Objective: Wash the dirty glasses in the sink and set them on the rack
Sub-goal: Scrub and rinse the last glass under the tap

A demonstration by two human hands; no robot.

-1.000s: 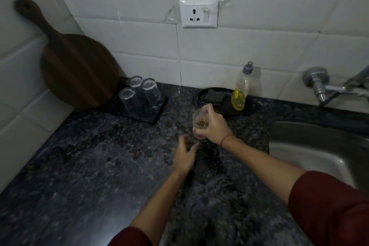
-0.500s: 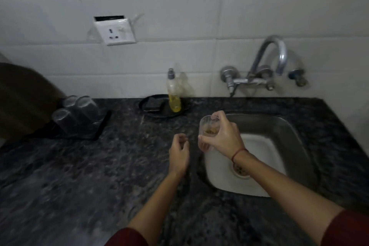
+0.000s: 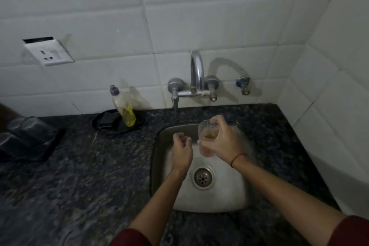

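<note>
At the near edge, two dark red sleeves (image 3: pixel 351 231) are seen, with bare forearms reaching forward over the dark speckled tabletop (image 3: pixel 79 175) and into the sink (image 3: pixel 157 146). The drain (image 3: pixel 203 177) lies open and unblocked between the forearms, and no water is seen running in the basin.

The left hand (image 3: pixel 181 152) is held above the left part of the basin; its fingers (image 3: pixel 180 137) are loosely curled and released, and nothing is grasped by them. Just beside it, the right hand (image 3: pixel 221 144) is wrapped round a glass (image 3: pixel 210 135), which is clasped by the fingers (image 3: pixel 219 121) and the thumb. The glass is held roughly upright over the back of the sink, and a little amber liquid is seen in its bottom.

Beyond the sink, a soap bottle (image 3: pixel 125 110) with yellow liquid leans over a dark dish (image 3: pixel 111 124) on the tabletop. The tap (image 3: pixel 196 70) is fixed to the tiled wall, its spout arching toward the basin. Far to the left, the rack (image 3: pixel 40 146) is seen with other glasses (image 3: pixel 26 124) on it, blurred. A socket (image 3: pixel 48 52) is set higher on the wall.

The step in hand is judged to be the start of washing this one glass: it has been brought over the sink but not yet emptied or rinsed. For the next move, the glass is likely to need tipping so that the dregs are poured toward the drain, and the tap is to be opened, probably by the free left hand. A firm grasp is called for, since wet glass slips easily.
</note>
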